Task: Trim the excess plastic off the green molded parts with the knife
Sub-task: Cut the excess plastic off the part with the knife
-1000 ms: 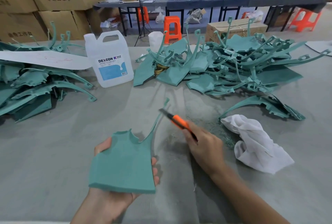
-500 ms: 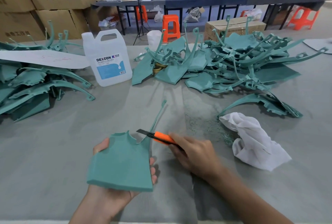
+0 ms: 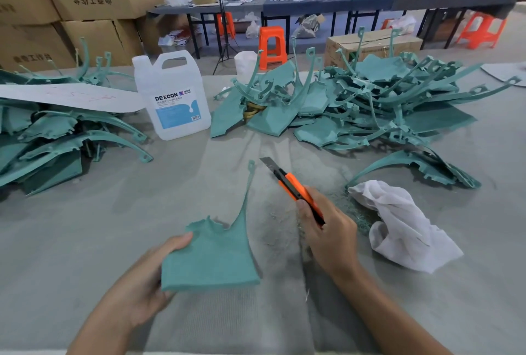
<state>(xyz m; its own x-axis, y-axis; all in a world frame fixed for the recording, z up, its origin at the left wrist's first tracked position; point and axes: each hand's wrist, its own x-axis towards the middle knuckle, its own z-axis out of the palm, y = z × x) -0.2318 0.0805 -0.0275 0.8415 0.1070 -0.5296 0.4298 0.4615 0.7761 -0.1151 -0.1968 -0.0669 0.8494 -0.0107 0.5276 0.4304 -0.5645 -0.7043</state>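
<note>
Left hand (image 3: pixel 145 277) grips the green part (image 3: pixel 210 258) by its left edge, thumb on top, fingers underneath. It's a flat, matte panel with ragged flash along the top edge. From the corner farthest from that grip a thin curved arm sweeps up and ends in a small eyelet.

Right hand (image 3: pixel 330 238) is wrapped round the orange knife (image 3: pixel 294 185), blade out. The tip points up and away, just right of the eyelet and clear of the part. Green shavings dust the table (image 3: pixel 85 226) beside this hand, and a crumpled white cloth (image 3: pixel 398 229) lies just past them on the right.

Well beyond both grips stands a white jug (image 3: pixel 173 98), capped, with a blue label. Its fill level can't be made out. Left of the jug sits one pile (image 3: pixel 51 138) of green parts with a white sheet across it, right of it a bigger heap (image 3: pixel 370 104). Behind that heap sits a cardboard box (image 3: pixel 373 43), top closed, so its contents are hidden.
</note>
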